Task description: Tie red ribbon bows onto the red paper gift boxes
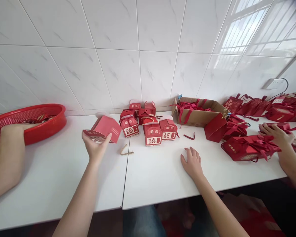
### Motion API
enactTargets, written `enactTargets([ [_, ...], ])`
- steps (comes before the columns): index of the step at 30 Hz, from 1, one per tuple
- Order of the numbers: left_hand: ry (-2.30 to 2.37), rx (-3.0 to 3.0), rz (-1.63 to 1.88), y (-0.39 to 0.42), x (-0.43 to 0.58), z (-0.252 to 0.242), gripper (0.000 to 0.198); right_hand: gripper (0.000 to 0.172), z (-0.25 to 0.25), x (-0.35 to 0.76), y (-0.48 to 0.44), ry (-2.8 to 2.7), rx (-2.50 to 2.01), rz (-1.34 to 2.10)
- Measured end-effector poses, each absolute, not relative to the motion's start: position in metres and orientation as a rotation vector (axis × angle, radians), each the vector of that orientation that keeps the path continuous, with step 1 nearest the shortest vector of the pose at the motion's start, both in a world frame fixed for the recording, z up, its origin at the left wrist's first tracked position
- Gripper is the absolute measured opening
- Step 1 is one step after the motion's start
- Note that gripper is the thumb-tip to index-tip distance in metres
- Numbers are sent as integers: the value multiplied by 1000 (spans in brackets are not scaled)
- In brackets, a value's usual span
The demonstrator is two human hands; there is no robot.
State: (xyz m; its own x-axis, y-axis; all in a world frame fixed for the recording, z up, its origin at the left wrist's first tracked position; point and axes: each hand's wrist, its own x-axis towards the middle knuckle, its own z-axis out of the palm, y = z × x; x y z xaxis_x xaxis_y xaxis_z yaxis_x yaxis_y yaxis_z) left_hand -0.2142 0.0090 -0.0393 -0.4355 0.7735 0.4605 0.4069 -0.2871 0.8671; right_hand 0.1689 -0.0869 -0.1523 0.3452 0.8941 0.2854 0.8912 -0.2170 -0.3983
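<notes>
My left hand (96,144) grips a red gift box (108,126), tilted and raised over the table, thumb on its near side. On the white table (153,177), my right hand (191,163) rests with fingers spread and nothing in it. Several small red gift boxes (153,135) with gold and white lettering stand grouped between and beyond my hands. A gold cord (126,150) lies near the table seam, close to the held box. Beyond my right hand is a short dark red ribbon (189,136).
At left, a co-worker's arm (11,158) reaches into a red plastic basket (45,134). A cardboard box (196,117) of red ribbons stands by the tiled wall. At right, another person's hands (277,133) hold a red box, near a larger ribboned box (249,148).
</notes>
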Motion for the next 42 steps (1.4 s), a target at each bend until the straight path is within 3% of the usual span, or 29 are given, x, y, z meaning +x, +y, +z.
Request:
enactTargets([
  [8, 1176, 1783, 1197, -91, -146, -46, 103, 42, -151, 174, -84, -1513, -2057, 52],
  [12, 1173, 1830, 1109, -102, -104, -77, 119, 42, -147, 177, -87, -1476, -2020, 140],
  [18, 1387, 1740, 1171, -102, -82, -118, 98, 41, -141, 182, -90, -1437, -1946, 245],
  [25, 1328, 1701, 1499, -101, -84, -118, 73, 41, -137, 184, -88, -1416, -1942, 282],
  [32, 1354, 2129, 1739, -110, -79, -111, 25, 42, -134, 182, -89, -1419, -1928, 306],
  [38, 1563, 1842, 1833, -118, -49, -87, 28, 43, -136, 183, -86, -1402, -1939, 305],
  [42, 1550, 1838, 1666, -96, -36, -71, 38, 42, -139, 184, -87, -1421, -1938, 285],
])
